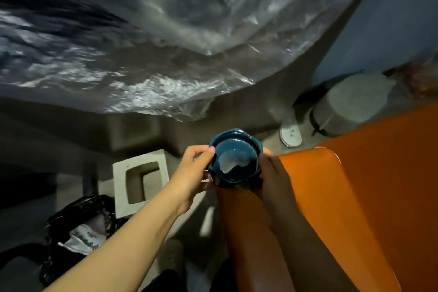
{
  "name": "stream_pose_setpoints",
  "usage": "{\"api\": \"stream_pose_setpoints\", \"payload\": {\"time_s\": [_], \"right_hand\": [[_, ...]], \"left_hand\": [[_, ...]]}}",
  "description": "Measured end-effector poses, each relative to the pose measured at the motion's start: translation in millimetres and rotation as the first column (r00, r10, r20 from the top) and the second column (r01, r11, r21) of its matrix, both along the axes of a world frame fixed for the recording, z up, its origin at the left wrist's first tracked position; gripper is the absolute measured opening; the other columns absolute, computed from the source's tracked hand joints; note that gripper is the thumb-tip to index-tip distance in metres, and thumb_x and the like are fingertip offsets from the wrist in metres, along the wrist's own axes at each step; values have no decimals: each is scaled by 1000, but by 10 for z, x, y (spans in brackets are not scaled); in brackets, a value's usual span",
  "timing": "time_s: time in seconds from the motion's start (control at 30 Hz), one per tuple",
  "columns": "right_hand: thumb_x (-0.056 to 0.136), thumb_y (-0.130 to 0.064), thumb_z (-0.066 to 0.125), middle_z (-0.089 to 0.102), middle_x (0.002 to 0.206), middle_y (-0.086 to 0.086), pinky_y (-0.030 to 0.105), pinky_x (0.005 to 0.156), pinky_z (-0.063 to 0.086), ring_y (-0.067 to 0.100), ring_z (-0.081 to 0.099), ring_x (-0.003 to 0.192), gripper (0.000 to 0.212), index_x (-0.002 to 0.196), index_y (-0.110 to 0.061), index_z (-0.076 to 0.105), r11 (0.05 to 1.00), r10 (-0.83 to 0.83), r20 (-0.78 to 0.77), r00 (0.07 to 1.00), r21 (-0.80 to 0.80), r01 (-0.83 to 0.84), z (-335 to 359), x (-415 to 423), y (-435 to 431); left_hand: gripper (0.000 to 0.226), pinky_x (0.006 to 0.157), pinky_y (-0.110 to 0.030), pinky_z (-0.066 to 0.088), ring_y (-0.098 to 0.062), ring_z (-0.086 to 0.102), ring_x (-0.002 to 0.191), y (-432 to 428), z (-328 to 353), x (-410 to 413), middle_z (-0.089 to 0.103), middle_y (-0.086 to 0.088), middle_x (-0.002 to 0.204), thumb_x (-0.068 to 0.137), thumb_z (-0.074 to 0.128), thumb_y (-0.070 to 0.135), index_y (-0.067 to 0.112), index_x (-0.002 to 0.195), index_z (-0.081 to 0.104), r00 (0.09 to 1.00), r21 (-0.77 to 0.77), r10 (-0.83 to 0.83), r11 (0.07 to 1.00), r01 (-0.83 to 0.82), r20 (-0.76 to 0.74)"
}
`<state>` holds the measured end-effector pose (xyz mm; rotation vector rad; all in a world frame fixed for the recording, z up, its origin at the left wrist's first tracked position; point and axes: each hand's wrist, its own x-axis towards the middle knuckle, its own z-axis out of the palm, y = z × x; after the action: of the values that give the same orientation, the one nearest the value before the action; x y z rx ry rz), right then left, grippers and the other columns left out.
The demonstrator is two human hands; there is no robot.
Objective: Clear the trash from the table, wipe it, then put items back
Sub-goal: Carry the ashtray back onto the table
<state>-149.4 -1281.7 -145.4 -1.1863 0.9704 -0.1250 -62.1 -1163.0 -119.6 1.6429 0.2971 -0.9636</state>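
A stack of dark teal bowls (233,156) is held in the middle of the head view, above the near-left corner of an orange table (355,185). My left hand (193,173) grips the stack's left rim with thumb and fingers. On the right side of the stack, my right hand (272,173) is wrapped around it, in shadow. The top bowl has a glossy inside with a pale reflection. What lies under the stack is hidden.
A black trash bag (71,232) holding crumpled paper sits on the floor at lower left. A pale hollow concrete block (139,180) stands beside it. A large mass under clear plastic sheeting (142,42) fills the top. A lidded bin (350,104) and a white sandal (290,133) lie at right.
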Motion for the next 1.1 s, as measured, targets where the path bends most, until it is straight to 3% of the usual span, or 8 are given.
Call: {"api": "stream_pose_setpoints", "payload": {"time_s": [0.1,0.23,0.4,0.5,0.7,0.83,0.97,1.1], "right_hand": [[99,-16,43,63,108,7,25,70,57,18,63,92,21,115,-16,57,996,16,91,996,89,-24,404,214,525],[98,-18,46,67,108,7,40,83,56,18,66,94,21,115,-17,59,982,50,134,990,171,-73,805,411,1244],[97,-21,49,69,105,7,42,81,58,21,68,93,24,118,-20,60,973,148,178,973,150,-176,1198,580,2066],[96,-24,51,67,109,5,38,77,58,21,65,99,23,116,-23,62,955,262,175,949,96,-281,1378,641,2434],[96,-25,50,67,106,5,26,55,53,23,63,100,20,110,-25,64,865,487,219,845,10,-501,1673,614,3062],[96,-25,50,68,104,1,34,68,56,17,64,96,21,112,-24,64,765,630,230,742,-16,-644,1754,476,3588],[96,-21,49,70,101,3,25,55,51,16,65,89,20,108,-21,65,674,712,249,656,19,-738,1771,289,4168],[94,-23,52,71,100,7,31,60,54,22,66,91,20,107,-19,67,596,771,265,579,19,-803,1800,176,4761]], "left_hand": [[10,77,-39,57,-20,60,88,579,333,137,57,-6,103,97,50,28,20,102,52,995,-37,95,995,-94,34],[7,69,-39,57,-22,61,89,1405,709,260,60,-9,105,94,55,27,22,98,54,983,-85,174,982,-168,66],[6,70,-40,57,-20,64,77,2329,1117,277,64,-7,98,91,59,23,20,95,56,948,-169,288,950,-264,133],[9,72,-42,58,-24,65,85,2773,1282,200,65,-9,101,91,60,24,19,97,57,912,-194,384,915,-354,143],[16,78,-44,58,-26,66,96,3466,1507,-178,65,-9,111,90,61,30,21,104,60,785,-224,589,805,-549,193],[18,68,-37,58,-24,69,90,3959,1586,-571,67,-7,109,91,60,29,20,107,60,667,-228,720,694,-683,191],[19,68,-37,59,-24,70,88,4479,1636,-949,68,-7,107,90,61,29,20,106,61,555,-223,802,595,-772,219],[20,58,-32,58,-23,71,80,5004,1685,-1210,69,-7,101,89,61,31,19,105,62,450,-238,857,505,-830,252]]}}
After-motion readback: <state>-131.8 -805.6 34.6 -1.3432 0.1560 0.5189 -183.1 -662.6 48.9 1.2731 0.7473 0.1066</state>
